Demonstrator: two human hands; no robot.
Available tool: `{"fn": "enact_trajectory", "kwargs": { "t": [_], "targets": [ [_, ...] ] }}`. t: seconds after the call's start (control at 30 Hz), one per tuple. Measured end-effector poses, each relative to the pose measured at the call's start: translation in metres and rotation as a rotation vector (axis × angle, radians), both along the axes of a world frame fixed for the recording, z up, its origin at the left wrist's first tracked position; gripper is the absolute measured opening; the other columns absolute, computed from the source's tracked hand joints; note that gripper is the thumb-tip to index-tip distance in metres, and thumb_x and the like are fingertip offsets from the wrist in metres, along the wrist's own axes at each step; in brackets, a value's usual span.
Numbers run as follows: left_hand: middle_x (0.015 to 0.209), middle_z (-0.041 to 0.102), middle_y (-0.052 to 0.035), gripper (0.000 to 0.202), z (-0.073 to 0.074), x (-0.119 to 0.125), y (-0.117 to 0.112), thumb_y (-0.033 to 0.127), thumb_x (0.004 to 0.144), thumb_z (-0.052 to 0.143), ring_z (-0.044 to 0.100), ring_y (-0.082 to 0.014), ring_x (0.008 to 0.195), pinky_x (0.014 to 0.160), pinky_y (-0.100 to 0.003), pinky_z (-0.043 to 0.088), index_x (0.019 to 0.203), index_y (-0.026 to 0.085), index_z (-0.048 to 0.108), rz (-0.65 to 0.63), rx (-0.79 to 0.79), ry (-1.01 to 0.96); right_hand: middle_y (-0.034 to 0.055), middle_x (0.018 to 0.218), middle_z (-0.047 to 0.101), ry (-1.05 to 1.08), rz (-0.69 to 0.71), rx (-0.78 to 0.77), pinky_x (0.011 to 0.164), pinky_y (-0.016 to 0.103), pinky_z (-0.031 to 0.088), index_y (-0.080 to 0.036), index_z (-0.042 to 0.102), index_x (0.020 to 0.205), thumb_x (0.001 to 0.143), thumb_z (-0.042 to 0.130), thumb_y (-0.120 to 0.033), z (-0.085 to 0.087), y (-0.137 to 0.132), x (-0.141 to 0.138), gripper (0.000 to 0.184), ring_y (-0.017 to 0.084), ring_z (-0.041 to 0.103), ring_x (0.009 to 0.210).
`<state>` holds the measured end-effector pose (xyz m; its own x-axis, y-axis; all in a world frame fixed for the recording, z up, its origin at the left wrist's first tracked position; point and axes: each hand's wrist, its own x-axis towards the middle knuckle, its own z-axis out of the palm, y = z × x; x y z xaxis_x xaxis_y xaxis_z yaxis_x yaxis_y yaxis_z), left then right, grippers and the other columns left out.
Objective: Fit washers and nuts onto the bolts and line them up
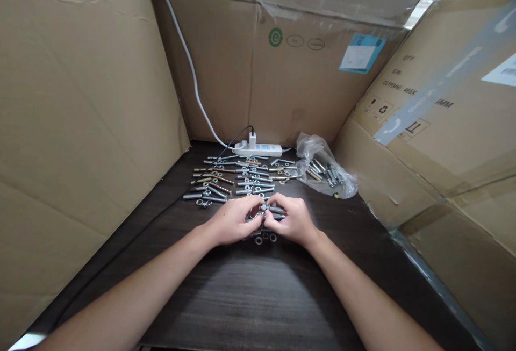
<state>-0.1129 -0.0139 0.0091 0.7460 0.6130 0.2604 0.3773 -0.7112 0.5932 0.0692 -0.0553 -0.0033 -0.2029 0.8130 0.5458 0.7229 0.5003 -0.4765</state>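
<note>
Okay, I see right hand (pixel 293 221) pinching bolt (pixel 276 209) | sideways between fingertips (pixel 271 223), right nearer | left hand (pixel 237 219) curled, can't tell grip

silvery bolts (pixel 277 209), dark-brown table (pixel 250 297), tan cardboard (pixel 80 125)

Illumination was soft and moderate, with a washed-out patch at the upper right beyond the right cardboard panel (pixel 387 171). A dull sheen lay across the near surface (pixel 242 308), which darkened beside the 2 forearms (pixel 153 276). Glare streaked the clear tape (pixel 451 71) and plastic bag (pixel 312 147). The small bolts (pixel 264 180) lacked fine detail; wide-angle distortion stretched the margins.
</note>
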Motion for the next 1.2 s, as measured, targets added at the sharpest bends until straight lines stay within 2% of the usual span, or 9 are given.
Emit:
{"fn": "enact_trajectory", "kwargs": {
  "t": [0.17, 0.23, 0.33, 0.5, 0.7, 0.9, 1.03, 1.2],
  "targets": [
    [0.069, 0.055, 0.0024, 0.011, -0.0018, 0.0006, 0.0008, 0.025, 0.085, 0.047, 0.047, -0.0117, 0.061, 0.056, -0.023, 0.033, 0.077, 0.018, 0.051, 0.013, 0.001, 0.033, -0.0011, 0.064, 0.063, 0.005, -0.008, 0.001, 0.054, 0.02, 0.041, -0.019, 0.059, 0.077, 0.071, 0.057, -0.026, -0.0003, 0.0006, 0.0005, 0.009, 0.012, 0.056, 0.054],
    [0.072, 0.055, 0.0021, 0.009, -0.0015, -0.0003, 0.0011, 0.025, 0.084, 0.048, 0.047, -0.0119, 0.061, 0.056, -0.023, 0.033, 0.084, 0.019, 0.054, 0.065, 0.001, 0.02, -0.0011, 0.064, 0.063, 0.016, -0.021, 0.004, 0.054, 0.02, 0.041, -0.019, 0.059, 0.077, 0.071, 0.058, -0.026, -0.0004, 0.0009, 0.0009, 0.009, 0.012, 0.055, 0.053],
    [0.082, 0.056, 0.0005, 0.017, 0.0002, -0.0022, 0.0009, 0.022, 0.085, 0.047, 0.048, -0.0118, 0.066, 0.059, -0.023, 0.036, 0.101, 0.02, 0.053, 0.127, 0.02, -0.074, -0.0011, 0.064, 0.063, 0.027, -0.04, 0.01, 0.052, 0.02, 0.04, -0.019, 0.06, 0.078, 0.072, 0.058, -0.026, -0.0004, 0.0013, 0.0014, 0.01, 0.012, 0.055, 0.051],
    [0.089, 0.056, -0.0016, 0.018, 0.0035, -0.0029, -0.0011, 0.018, 0.086, 0.043, 0.049, -0.0116, 0.071, 0.064, -0.023, 0.039, 0.099, 0.02, 0.055, -0.007, 0.037, -0.123, -0.0009, 0.063, 0.063, 0.022, -0.033, 0.018, 0.053, 0.02, 0.041, -0.019, 0.06, 0.078, 0.072, 0.057, -0.026, -0.0018, 0.0019, 0.0017, 0.01, 0.012, 0.055, 0.052],
    [0.082, 0.054, 0.0004, 0.021, 0.0034, -0.0013, -0.0021, 0.02, 0.083, 0.046, 0.048, -0.0113, 0.067, 0.061, -0.022, 0.038, 0.103, 0.02, 0.053, 0.016, -0.007, -0.089, -0.0012, 0.063, 0.063, 0.008, -0.026, 0.022, 0.052, 0.02, 0.04, -0.019, 0.06, 0.078, 0.071, 0.058, -0.026, -0.0035, 0.0024, 0.0014, 0.01, 0.012, 0.056, 0.052],
    [0.076, 0.053, 0.001, 0.017, 0.003, -0.0008, -0.0022, 0.022, 0.083, 0.047, 0.046, -0.0117, 0.064, 0.058, -0.023, 0.036, 0.098, 0.019, 0.056, 0.022, -0.009, -0.065, -0.0009, 0.063, 0.064, 0.01, -0.014, 0.021, 0.053, 0.02, 0.04, -0.019, 0.06, 0.079, 0.072, 0.057, -0.027, -0.0022, 0.0009, 0.0003, 0.01, 0.012, 0.056, 0.052],
    [0.07, 0.053, 0.0018, 0.009, 0.0007, -0.0003, -0.0009, 0.025, 0.083, 0.048, 0.046, -0.0116, 0.061, 0.055, -0.023, 0.033, 0.085, 0.018, 0.054, 0.028, -0.013, -0.025, -0.0011, 0.064, 0.064, 0.02, -0.001, 0.017, 0.052, 0.02, 0.04, -0.019, 0.06, 0.078, 0.071, 0.058, -0.025, -0.0009, 0.0002, -0.0002, 0.009, 0.012, 0.056, 0.052],
    [0.067, 0.053, 0.0026, 0.014, -0.0007, 0.0004, 0.0, 0.027, 0.084, 0.047, 0.045, -0.0112, 0.059, 0.054, -0.023, 0.031, 0.074, 0.018, 0.051, 0.035, 0.001, 0.01, -0.0012, 0.065, 0.065, 0.027, -0.013, 0.018, 0.053, 0.02, 0.04, -0.02, 0.059, 0.078, 0.071, 0.058, -0.025, -0.0006, 0.0005, 0.0, 0.009, 0.012, 0.056, 0.053]
  ]
}}
